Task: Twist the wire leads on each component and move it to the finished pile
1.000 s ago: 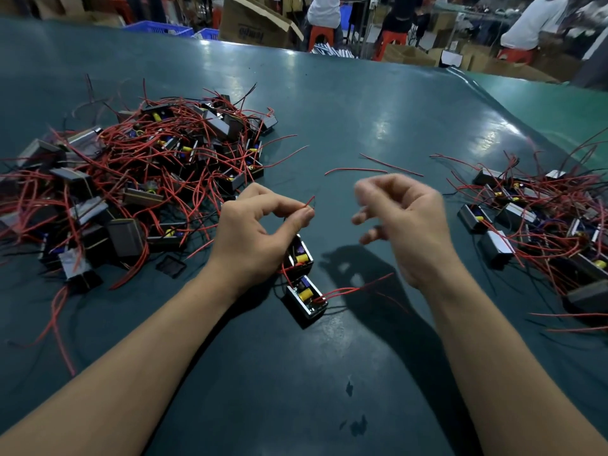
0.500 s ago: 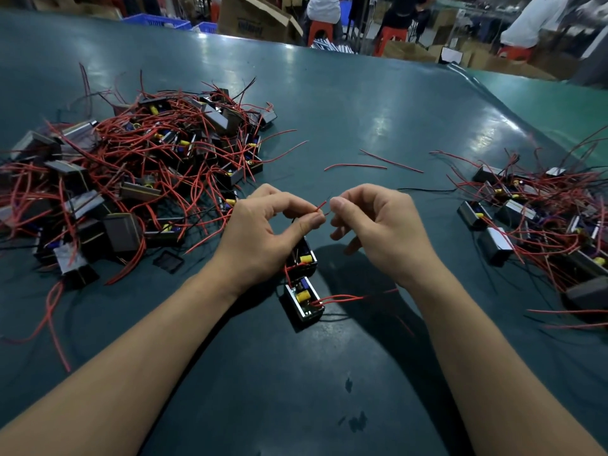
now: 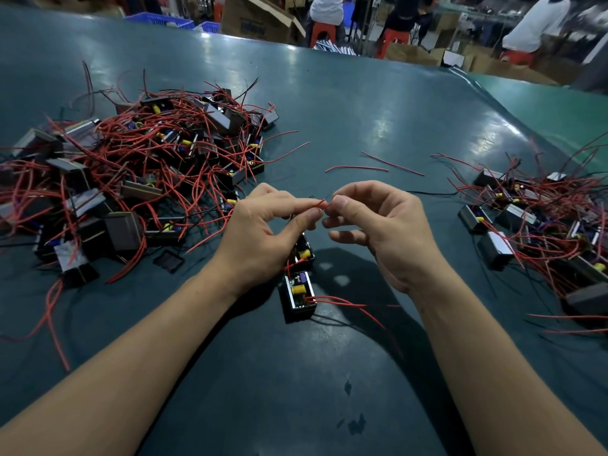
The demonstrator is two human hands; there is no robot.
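- The left hand held a narrow grip, thumb and forefinger pinching a red wire lead just above the counter.
- The right hand pinched the same lead's bare tip, fingertips almost touching the left's.
- The held component hung partly hidden beneath the left hand.
- Another component lay on the counter just beside it.
- A large tangled pile lay left; a smaller pile lay right.

The right hand has returned to the left hand, pinching the red lead.
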